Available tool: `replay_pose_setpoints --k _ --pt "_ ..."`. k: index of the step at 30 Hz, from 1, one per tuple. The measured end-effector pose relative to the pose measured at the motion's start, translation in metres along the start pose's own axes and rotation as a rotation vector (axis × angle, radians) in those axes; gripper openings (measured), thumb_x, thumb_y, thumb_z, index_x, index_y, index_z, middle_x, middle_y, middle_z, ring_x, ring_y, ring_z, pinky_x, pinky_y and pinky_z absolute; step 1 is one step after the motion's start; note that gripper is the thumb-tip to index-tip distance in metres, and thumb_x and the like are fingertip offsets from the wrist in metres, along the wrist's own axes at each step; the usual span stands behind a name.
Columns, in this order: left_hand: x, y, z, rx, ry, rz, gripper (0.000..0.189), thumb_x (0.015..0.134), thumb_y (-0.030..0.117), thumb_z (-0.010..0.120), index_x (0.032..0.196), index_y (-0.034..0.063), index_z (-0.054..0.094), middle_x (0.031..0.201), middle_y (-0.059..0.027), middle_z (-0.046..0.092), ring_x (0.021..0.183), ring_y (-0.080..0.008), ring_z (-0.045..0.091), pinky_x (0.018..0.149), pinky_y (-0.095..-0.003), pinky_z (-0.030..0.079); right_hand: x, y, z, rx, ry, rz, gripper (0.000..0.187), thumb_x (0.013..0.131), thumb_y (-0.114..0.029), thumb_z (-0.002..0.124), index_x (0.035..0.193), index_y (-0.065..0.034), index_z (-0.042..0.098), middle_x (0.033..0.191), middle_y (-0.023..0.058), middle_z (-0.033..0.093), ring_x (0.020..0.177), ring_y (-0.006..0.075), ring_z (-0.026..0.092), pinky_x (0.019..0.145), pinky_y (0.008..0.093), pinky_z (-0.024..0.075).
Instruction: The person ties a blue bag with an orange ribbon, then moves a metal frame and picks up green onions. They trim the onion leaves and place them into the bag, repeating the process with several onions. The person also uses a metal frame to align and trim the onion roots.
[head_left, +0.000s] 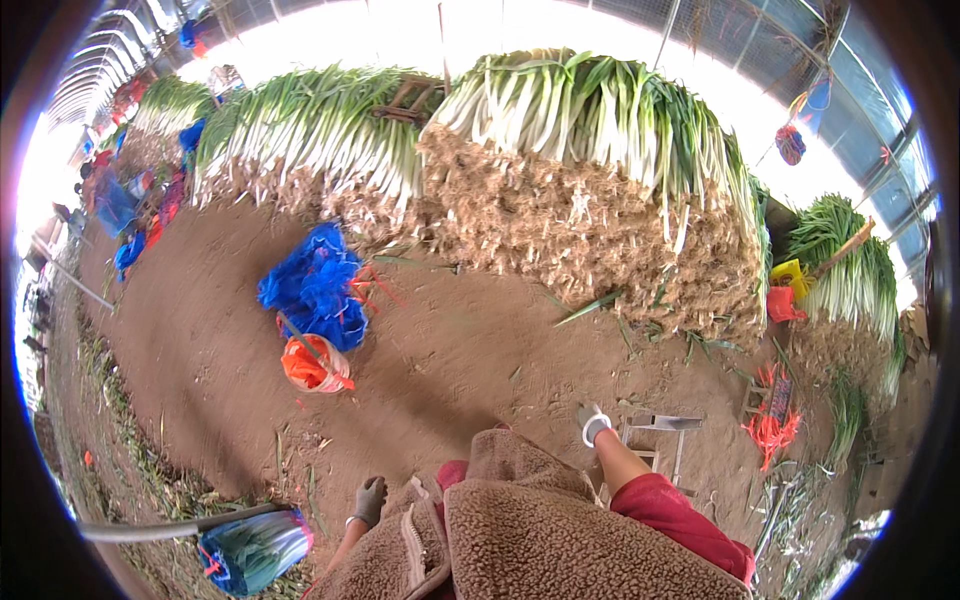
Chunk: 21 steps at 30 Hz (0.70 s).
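My left hand (370, 501), in a grey glove, hangs low beside the brown fleece garment (525, 517), fingers curled and nothing seen in them. Out to the right, my right hand (594, 424) wears a grey glove with a white cuff. Its fingers look slightly apart and hold nothing visible, though they are blurred. Close by this hand stands a small metal-topped stool (666, 423). Ahead on the bare soil lies a heap of blue mesh bags (319, 281), touching a white bucket (339, 366) with orange plastic material (304, 366) inside.
Tall stacks of leeks (555, 112) line the far side, roots outward, with another stack (844, 262) at right. Orange ties (772, 431) lie beyond the stool. A filled blue mesh bag of leeks (259, 547) lies lower left by a pole (157, 531).
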<state>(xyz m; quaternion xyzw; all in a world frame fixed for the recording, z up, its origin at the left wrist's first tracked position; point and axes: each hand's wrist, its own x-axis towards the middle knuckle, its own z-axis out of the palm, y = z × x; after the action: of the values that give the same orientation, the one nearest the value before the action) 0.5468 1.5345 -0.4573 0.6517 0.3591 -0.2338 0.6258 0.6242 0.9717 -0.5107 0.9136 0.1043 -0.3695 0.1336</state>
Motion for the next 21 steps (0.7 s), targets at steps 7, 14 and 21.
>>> replay_pose_setpoints --k 7,14,21 --pt "0.053 0.095 0.071 0.065 -0.083 0.074 0.031 0.088 0.027 0.061 0.108 0.0039 0.063 0.086 -0.0032 0.062 0.076 -0.0099 0.055 0.062 -0.0261 0.045 0.069 0.050 -0.117 1.290 0.259 0.320 0.030 0.094 -0.020 0.039 0.114 -0.0112 0.060 0.118 0.0093 0.060 0.111 0.0236 0.056 0.090 0.0339 0.0450" --pt "0.186 0.113 0.035 0.463 -0.078 0.040 0.027 0.088 0.026 0.061 0.104 0.0044 0.064 0.088 -0.0049 0.064 0.077 -0.0136 0.059 0.064 -0.0288 0.047 0.175 0.045 -0.143 1.129 0.059 0.090 0.037 0.093 -0.025 0.040 0.124 -0.0128 0.056 0.125 0.0129 0.057 0.111 0.0272 0.057 0.091 0.0380 0.0468" --pt "0.296 0.259 0.034 0.223 -0.118 -0.137 0.023 0.087 0.028 0.061 0.100 0.0086 0.062 0.080 -0.0031 0.063 0.067 -0.0150 0.059 0.056 -0.0298 0.046 0.239 0.131 -0.150 0.887 -0.055 0.555 0.033 0.091 -0.024 0.049 0.116 -0.0080 0.062 0.114 0.0103 0.065 0.105 0.0298 0.062 0.084 0.0366 0.0513"
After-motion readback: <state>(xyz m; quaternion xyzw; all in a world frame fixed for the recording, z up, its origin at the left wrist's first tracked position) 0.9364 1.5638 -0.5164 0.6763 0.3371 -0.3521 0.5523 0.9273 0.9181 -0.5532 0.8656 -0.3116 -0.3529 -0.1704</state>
